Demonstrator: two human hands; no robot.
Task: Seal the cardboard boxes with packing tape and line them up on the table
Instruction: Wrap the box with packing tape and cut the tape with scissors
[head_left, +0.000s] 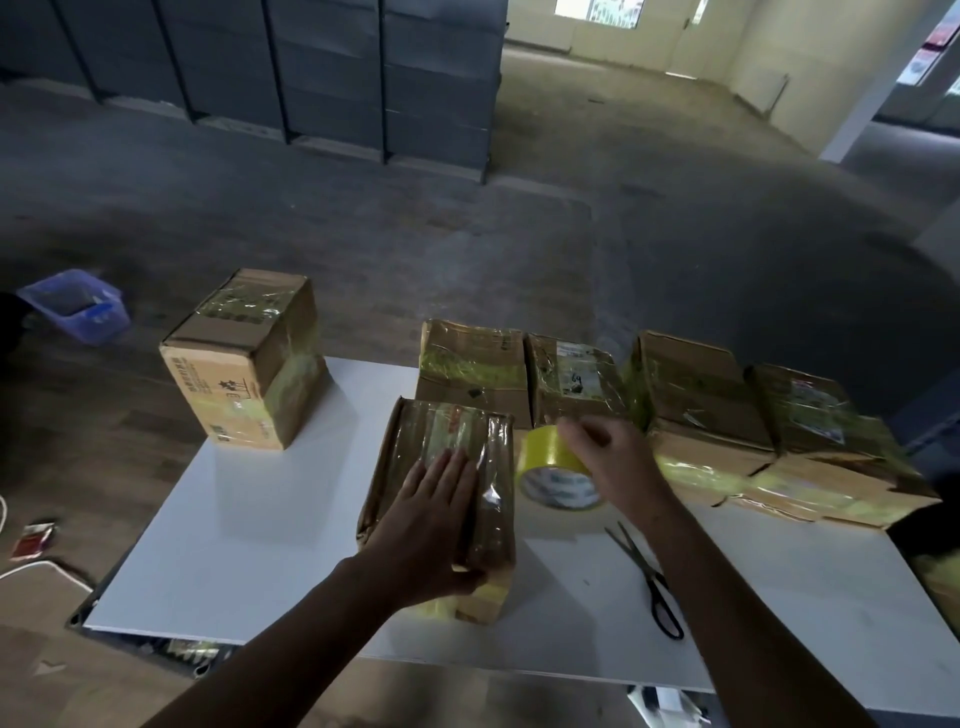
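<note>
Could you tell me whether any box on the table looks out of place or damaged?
Yes. The box at the far left corner stands alone, turned askew, apart from the row of four boxes. The rightmost box looks crumpled, with gaps along its front seam.

Boxes (244, 374): brown cardboard, matt, creased; bands of glossy, wrinkled film.
Tape roll (540, 457): glossy yellow plastic.
Table (260, 519): smooth, matt white top.
Scissors (649, 577): metal blades, black handles.
Bin (78, 306): translucent blue plastic.
Floor (467, 234): rough, dull grey.

Bare forearms (291, 639), left hand (434, 519), right hand (615, 460).
</note>
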